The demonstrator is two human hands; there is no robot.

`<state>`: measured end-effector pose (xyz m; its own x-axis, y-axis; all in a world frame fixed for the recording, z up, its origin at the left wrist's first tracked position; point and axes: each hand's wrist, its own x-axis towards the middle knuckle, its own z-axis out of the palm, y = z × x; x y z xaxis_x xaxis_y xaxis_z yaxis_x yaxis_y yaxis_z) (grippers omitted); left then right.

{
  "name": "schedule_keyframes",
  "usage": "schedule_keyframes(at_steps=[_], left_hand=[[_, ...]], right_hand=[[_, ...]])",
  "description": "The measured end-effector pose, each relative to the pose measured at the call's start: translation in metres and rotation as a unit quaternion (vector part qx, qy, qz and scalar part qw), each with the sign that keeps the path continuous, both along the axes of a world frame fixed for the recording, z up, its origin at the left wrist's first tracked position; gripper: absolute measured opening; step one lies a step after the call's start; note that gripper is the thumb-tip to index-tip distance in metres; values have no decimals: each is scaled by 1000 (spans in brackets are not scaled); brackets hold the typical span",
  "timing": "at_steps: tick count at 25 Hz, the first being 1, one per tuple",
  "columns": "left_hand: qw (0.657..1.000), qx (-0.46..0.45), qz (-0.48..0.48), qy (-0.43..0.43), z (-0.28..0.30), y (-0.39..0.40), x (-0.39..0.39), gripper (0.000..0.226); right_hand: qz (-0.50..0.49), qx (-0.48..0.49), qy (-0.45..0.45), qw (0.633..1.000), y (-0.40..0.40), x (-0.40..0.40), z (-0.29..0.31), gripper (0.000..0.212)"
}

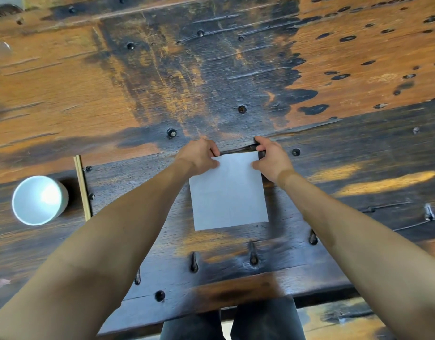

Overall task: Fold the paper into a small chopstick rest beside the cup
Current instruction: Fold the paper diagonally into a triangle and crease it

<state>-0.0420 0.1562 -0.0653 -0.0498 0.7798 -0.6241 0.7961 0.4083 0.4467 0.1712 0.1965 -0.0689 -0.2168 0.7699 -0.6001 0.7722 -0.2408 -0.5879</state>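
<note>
One paper (229, 192), white, square, flat on counter (334, 217), centre. One cup (39, 200), seemingly two chopsticks (82, 187), far left. Left hand (199, 155), right hand (273, 159): fingers pinching paper's far corners.

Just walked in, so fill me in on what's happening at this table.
A person is starting to fold a white paper lying flat on a worn wooden table. The left hand and right hand each pinch a far corner of the sheet. A white cup stands off to the left, with chopsticks lying beside it.
</note>
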Motion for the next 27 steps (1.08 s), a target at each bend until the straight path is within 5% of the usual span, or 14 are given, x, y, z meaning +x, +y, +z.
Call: schedule_keyframes(at_steps=[3, 6, 12, 22, 27], left_hand=[[999, 11, 7, -43, -1, -1, -2, 9], [982, 2, 113, -152, 0, -9, -6, 7], [945, -73, 199, -248, 7, -20, -18, 12], [999, 29, -39, 12, 2, -28, -14, 33], [994, 85, -55, 40, -1, -36, -15, 12]], right_hand=[[6, -7, 8, 1000, 1, 1, -1, 77], [-31, -11, 34, 999, -3, 3, -1, 78], [-59, -102, 87, 989, -3, 1, -5, 25], [58, 2, 21, 998, -4, -1, 9, 10], [103, 44, 33, 993, -8, -2, 16, 14]])
